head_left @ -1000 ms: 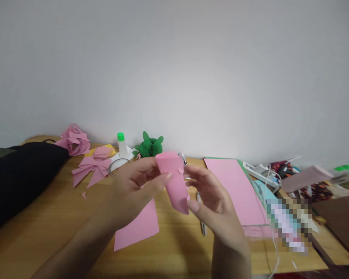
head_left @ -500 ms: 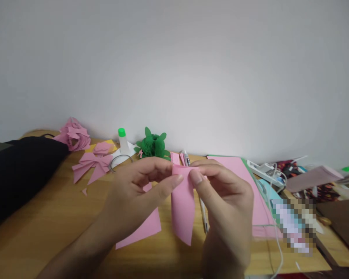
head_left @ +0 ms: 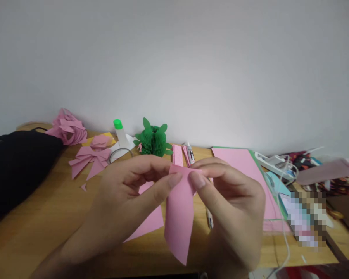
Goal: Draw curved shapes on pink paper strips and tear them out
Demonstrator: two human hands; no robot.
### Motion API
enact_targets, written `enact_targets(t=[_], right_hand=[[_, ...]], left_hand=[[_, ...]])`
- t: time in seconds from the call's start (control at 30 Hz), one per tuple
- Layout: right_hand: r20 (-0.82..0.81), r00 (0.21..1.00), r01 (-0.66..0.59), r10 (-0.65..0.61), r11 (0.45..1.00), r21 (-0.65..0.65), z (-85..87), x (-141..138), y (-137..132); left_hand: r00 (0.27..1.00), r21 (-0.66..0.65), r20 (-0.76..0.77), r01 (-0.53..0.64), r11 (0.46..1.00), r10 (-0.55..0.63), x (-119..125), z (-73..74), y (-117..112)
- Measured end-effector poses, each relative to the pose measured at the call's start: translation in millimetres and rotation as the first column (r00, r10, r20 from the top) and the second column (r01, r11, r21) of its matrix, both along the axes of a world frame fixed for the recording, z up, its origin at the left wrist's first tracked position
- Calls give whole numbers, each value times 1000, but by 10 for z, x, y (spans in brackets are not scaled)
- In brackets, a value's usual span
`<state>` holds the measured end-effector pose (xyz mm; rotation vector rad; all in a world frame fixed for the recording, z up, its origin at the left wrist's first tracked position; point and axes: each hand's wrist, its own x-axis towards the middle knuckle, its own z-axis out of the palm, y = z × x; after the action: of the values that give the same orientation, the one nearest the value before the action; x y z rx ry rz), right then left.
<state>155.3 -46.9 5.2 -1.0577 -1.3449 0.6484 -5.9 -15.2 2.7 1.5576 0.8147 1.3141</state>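
A pink paper strip (head_left: 178, 217) hangs between my hands, its top edge folded or curled over and its lower end tapering to a point. My left hand (head_left: 133, 197) pinches the strip's upper left corner between thumb and fingers. At the upper right corner, my right hand (head_left: 231, 205) pinches the same strip with thumb and forefinger. Behind the left hand, a pink paper sheet (head_left: 151, 224) lies on the table, partly covered. A pen (head_left: 209, 220) is mostly hidden behind the right hand.
Along the wall stand a green paper turtle-like figure (head_left: 153, 137) and a glue bottle (head_left: 120, 133). A pink paper bow (head_left: 91, 157) lies left, near a black bag (head_left: 23, 166). Pink sheets (head_left: 238, 162), a power strip (head_left: 272, 164) and a white cable (head_left: 285, 240) are on the right.
The view has tilted and shifted a little. The strip hangs slightly lower in the picture, its top edge lying flatter, and the right hand has moved slightly right. Both hands keep their pinch.
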Motion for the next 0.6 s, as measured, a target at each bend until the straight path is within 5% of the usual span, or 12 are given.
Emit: enact_targets(t=[0.6], right_hand=[[25, 999, -24, 23, 999, 28, 32, 23, -3]], left_hand=[[996, 15, -84, -18, 1000, 19, -26, -2, -13]])
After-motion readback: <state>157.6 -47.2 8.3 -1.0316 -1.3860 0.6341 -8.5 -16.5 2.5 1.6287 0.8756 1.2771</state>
